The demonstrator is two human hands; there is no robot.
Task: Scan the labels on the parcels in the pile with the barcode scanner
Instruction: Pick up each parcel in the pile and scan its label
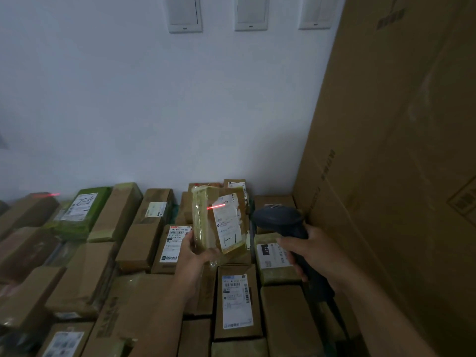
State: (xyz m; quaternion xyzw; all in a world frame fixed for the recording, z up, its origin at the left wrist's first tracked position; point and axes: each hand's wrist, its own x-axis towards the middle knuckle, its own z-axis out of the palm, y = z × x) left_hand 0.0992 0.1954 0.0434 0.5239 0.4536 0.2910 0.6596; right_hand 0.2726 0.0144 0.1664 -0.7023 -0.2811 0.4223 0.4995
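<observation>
Parcel point(220, 220) held up at centre frame, lifted clear of the pile, tilted with its white label point(228, 222) facing right toward the barcode scanner point(286, 222). Left hand point(195, 249) grips the parcel from below, thumb on its near edge, grip closed around the lower left corner; clear tape wrap catches some light. Right hand point(306, 249) clenched on the scanner handle, dark scanner head just right of the parcel and aimed at the label. Red scan line point(215, 207) falls across the upper part of the label; a second faint red streak point(52, 194) shows on a box at far left of the frame. Handwritten dark marks on the lower part of the label, text too blurred to read. Pile of parcels point(144, 253) fills the lower half of the frame: mostly brown cartons laid flat and packed side by side, several with white labels facing up. Green-wrapped parcel point(82, 212) sits at left of the pile. Parcel with a black "231" tag point(273, 253) lies just under the right hand. Tall cardboard carton point(399, 150) stands along the right side. White wall point(154, 99) behind, three switch plates point(251, 12) at the top of the frame.
</observation>
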